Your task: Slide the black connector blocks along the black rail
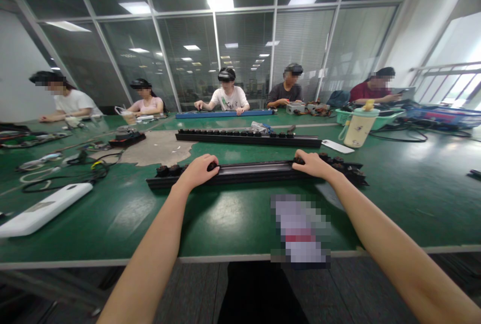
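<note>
A long black rail (251, 170) lies across the green table in front of me. It has a bare pale groove in the middle and small black round parts toward both ends. My left hand (201, 170) is closed around a black round part (212, 166) left of the bare stretch. At the other side of that stretch, my right hand (311, 165) grips a similar black piece (299, 160). The exact kind of these parts is too small to make out. Behind lies a second black rail (244, 138), lined with several such round parts.
A blurred phone-like object (300, 229) lies near the front edge. To the left are a white elongated case (48, 209) and tangled cables (41, 176). A cup (359, 126), a white card-like item (337, 146) and a green basket (389, 119) stand right. Several people sit opposite.
</note>
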Demonstrator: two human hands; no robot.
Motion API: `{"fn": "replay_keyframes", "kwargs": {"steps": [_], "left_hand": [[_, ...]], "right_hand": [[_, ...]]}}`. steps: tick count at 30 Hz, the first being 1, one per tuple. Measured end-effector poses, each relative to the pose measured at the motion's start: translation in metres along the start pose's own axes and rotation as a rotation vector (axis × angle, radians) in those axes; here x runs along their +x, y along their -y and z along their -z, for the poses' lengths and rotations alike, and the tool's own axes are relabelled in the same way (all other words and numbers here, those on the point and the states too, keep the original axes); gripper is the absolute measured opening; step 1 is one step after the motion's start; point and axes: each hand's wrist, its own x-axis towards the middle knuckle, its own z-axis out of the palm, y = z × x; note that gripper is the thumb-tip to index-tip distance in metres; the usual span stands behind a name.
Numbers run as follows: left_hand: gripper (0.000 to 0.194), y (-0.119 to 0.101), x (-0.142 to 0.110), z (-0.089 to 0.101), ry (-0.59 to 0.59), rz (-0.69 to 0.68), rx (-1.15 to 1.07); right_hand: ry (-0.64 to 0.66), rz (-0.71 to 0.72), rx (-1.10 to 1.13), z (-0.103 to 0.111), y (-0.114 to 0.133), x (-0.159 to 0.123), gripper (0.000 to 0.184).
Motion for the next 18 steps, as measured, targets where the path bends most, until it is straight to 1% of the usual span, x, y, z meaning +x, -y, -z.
{"fn": "replay_keyframes", "kwargs": {"steps": [4,11,18], "left_hand": [[0.018,-0.0016,-0.0001,0.0009,0.011,0.003,0.000],[0.018,-0.0005,-0.0002,0.0001,0.002,0.003,-0.015],[0.018,-0.0016,0.0001,0.0009,0.008,0.005,-0.018]], "right_hand": [[-0.003,0.020,-0.033,0.0018,0.0015,-0.0008,0.033],[0.032,0.047,-0.076,0.0069,0.0060,-0.0024,0.032],[0.012,0.064,-0.134,0.0072,0.0050,-0.0031,0.032]]}}
